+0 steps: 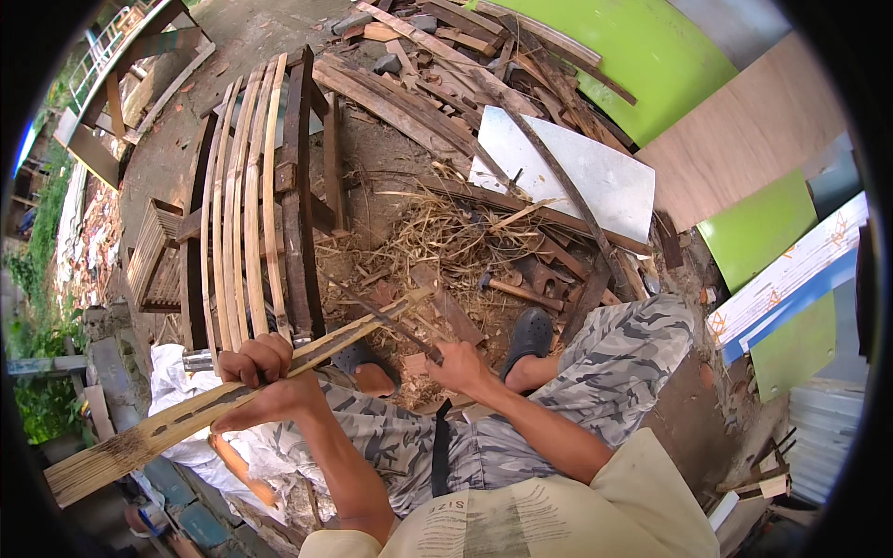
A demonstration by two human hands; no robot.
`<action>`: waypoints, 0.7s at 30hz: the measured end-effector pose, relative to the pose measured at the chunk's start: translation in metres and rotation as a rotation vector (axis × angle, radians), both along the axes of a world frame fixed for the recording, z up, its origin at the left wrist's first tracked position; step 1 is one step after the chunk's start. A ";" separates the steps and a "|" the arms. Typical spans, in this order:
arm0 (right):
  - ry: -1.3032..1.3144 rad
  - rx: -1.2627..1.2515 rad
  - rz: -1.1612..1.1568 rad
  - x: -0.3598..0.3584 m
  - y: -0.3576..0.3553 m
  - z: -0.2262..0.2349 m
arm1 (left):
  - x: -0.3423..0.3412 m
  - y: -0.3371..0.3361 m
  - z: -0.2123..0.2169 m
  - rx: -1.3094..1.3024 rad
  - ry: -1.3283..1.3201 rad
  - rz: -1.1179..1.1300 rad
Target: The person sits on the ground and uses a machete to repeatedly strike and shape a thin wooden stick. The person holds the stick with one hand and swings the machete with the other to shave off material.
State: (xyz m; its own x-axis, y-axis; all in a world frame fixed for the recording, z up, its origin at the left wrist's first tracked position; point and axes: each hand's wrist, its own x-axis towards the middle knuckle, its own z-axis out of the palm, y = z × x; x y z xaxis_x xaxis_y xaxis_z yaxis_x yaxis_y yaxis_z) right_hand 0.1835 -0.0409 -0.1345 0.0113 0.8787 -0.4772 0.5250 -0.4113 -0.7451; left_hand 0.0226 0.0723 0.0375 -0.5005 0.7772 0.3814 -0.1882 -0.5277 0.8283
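Note:
Across my lap lies a long, pale bamboo slat with dark patches along its middle, slanting from the lower left up toward the centre. My left hand is wrapped around it, thumb on the near side and fingers curled over the far side. In my right hand is a long, thin knife, its dark blade pointing up and left. The blade crosses over the slat near its far end; whether it touches the wood I cannot tell. My right fingers hide most of the knife's handle.
A dark wooden frame with several bamboo slats stands ahead on the left. Shavings cover the ground before my feet, beside a hammer. Beyond are scrap boards and a white panel. Green sheets lean at right.

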 end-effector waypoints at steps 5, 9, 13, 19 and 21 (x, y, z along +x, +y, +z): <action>0.067 0.117 -0.078 -0.006 -0.003 -0.023 | -0.003 0.003 0.001 0.019 -0.008 -0.107; -0.052 -0.019 -0.158 0.011 -0.006 -0.066 | -0.005 0.007 0.004 -0.009 -0.014 -0.022; -0.108 -0.002 -0.061 -0.003 0.003 -0.010 | -0.017 0.015 0.004 -0.003 0.032 0.028; -0.112 -0.202 -0.116 0.021 -0.014 -0.087 | 0.004 0.009 0.005 -0.013 -0.007 -0.040; -0.147 -0.177 -0.090 0.034 -0.018 -0.085 | -0.002 0.005 0.004 0.000 -0.002 -0.046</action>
State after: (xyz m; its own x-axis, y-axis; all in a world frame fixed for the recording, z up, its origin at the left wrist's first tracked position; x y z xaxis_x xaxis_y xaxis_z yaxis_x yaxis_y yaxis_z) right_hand 0.2175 -0.0588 -0.2199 0.1665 0.7737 -0.6112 0.5774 -0.5790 -0.5757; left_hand 0.0209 0.0777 0.0412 -0.4652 0.7995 0.3801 -0.2140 -0.5182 0.8281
